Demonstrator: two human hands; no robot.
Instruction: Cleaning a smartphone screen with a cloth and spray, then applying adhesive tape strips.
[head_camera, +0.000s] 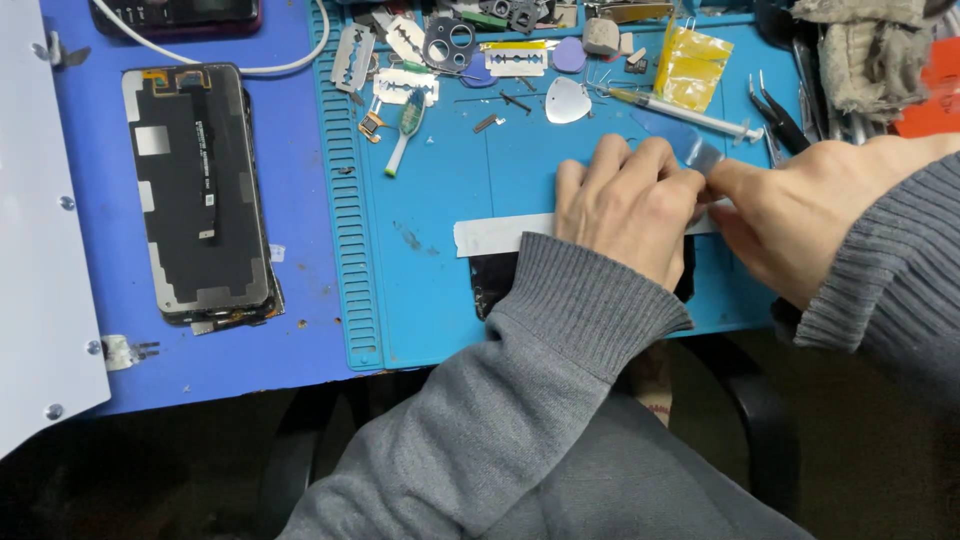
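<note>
Both grips meet over the blue mat on my desk: left hand presses flat on the white strip, right hand pinches closed on its far end.

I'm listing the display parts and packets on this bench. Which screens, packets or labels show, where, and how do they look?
Phone screen: face down on the blue table, left; black back, grey edges.
Yellow packet: top of the blue mat, crinkled.
White strip: mid-mat, under the left hand.
</note>
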